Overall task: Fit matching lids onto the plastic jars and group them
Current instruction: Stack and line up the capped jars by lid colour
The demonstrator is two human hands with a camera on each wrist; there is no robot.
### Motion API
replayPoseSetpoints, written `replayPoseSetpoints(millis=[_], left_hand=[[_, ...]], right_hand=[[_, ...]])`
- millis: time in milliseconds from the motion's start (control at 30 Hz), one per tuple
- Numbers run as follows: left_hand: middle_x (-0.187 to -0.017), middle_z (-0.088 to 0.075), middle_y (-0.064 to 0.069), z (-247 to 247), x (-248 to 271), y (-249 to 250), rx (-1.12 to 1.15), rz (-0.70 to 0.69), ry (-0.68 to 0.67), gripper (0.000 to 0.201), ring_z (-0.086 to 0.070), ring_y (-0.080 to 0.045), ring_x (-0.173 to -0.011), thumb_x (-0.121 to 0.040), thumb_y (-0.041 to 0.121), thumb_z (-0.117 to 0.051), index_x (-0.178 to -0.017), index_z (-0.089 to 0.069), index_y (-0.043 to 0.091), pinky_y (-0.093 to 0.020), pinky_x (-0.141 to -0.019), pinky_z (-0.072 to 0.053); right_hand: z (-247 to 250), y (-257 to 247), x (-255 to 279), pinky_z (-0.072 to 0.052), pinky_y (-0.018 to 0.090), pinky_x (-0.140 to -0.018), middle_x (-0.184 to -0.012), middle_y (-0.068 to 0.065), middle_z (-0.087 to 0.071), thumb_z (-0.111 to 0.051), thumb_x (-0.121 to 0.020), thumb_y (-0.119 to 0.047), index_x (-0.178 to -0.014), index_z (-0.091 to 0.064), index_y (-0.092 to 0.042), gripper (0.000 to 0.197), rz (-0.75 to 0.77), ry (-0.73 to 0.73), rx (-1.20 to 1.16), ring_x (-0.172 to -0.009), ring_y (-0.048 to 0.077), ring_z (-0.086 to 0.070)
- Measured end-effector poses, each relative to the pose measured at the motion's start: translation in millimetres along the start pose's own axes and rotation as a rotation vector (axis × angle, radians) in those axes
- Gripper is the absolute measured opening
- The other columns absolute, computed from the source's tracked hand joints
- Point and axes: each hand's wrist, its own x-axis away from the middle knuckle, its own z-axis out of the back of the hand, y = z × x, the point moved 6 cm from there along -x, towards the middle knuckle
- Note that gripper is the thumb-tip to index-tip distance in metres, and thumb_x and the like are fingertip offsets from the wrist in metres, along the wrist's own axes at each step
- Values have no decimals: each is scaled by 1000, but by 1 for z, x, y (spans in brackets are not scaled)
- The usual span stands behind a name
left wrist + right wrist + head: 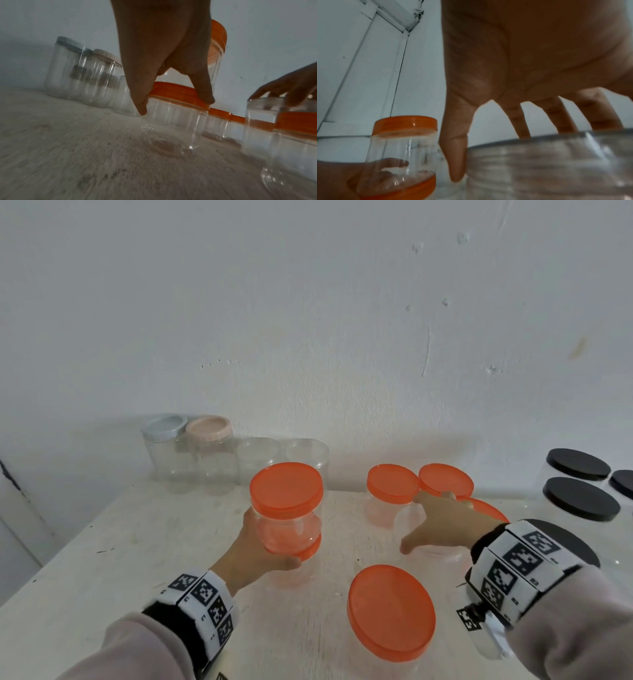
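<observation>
My left hand (270, 553) grips a clear jar with an orange lid (286, 491) low on its body. This jar stands on a second orange-lidded jar (173, 115), and my thumb (139, 106) reaches down past that lower lid. In the right wrist view the left fingers show through the upper jar (402, 151). My right hand (442, 518) is spread over the mouth of a clear lidless jar (435, 556), thumb (455, 162) down its outer wall and the other fingers over the far rim.
Orange-lidded jars stand in front (390, 611), behind (392, 484) (445, 479) and under my right wrist (491, 508). Black-lidded jars (579, 498) crowd the right edge. Blue-lidded (164, 428), pink-lidded (209, 428) and clear jars (258, 455) line the back wall. The white table (137, 542) ends at the left.
</observation>
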Motion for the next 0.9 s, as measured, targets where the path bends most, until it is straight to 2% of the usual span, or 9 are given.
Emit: replayPoseSetpoints(millis=[100,133,233,300,367,533,633,800,900], left_hand=[[-116,-54,32,3,2,-7,-70,14,-16,95,-54,3,-114,-42,44,-90,-118,-36,61,-26,-94,-50],[-121,-51,29,6,2,-10,-81,29,-15,98,-52,1,-116,-42,47,-90,-120,-32,61,-28,-96,-49],[-134,-44,10,18,4,-20,-78,79,-12,116,-48,-9,-124,-41,52,-91,-135,-24,40,-41,-102,-46],[-135,-45,8,29,7,-27,-69,107,0,120,-49,-11,-124,-39,52,-92,-137,-23,36,-43,-102,-46],[-134,-47,11,41,9,-32,-64,114,21,119,-50,-10,-123,-39,51,-92,-136,-24,39,-41,-102,-46],[-134,-48,14,62,17,-36,-43,94,37,114,-51,-6,-123,-43,51,-92,-135,-25,44,-35,-100,-48],[-134,-49,15,68,18,-39,-35,102,35,114,-51,-4,-122,-44,48,-92,-136,-24,44,-34,-99,-49],[-133,-49,15,69,17,-44,-16,84,37,106,-51,4,-119,-53,30,-93,-132,-24,49,-22,-90,-50],[-132,-48,21,69,18,-44,-9,81,39,107,-50,5,-119,-51,36,-93,-131,-23,53,-23,-92,-49]], right_hand=[[21,-27,-8,-37,50,-101,-143,10,-27,-79,-63,-54,-144,-28,-30,98,64,35,-11,-134,41,-25],[30,-39,-10,-40,51,-101,-142,10,-27,-79,-62,-55,-144,-28,-31,100,98,58,-29,-132,40,-30],[61,-81,-18,-52,52,-88,-136,7,-30,-82,-61,-51,-140,-30,-33,97,197,136,-163,-119,37,-41],[79,-111,-24,-48,52,-93,-133,6,-30,-81,-62,-52,-141,-30,-32,97,262,204,-195,-117,36,-42],[92,-140,-30,-43,51,-97,-134,7,-29,-80,-66,-50,-144,-29,-29,96,330,269,-222,-120,35,-40],[103,-198,-49,-37,42,-90,-136,9,-31,-75,-74,-48,-145,-29,-21,89,430,363,-255,-126,33,-31],[101,-222,-62,-38,44,-94,-136,9,-34,-73,-76,-49,-143,-30,-18,85,427,378,-242,-126,32,-32],[96,-248,-82,-41,44,-96,-136,11,-35,-70,-79,-50,-142,-30,-14,83,412,401,-188,-124,33,-34],[97,-256,-92,-40,41,-95,-136,13,-35,-67,-81,-50,-141,-31,-11,80,405,413,-177,-123,32,-36]])
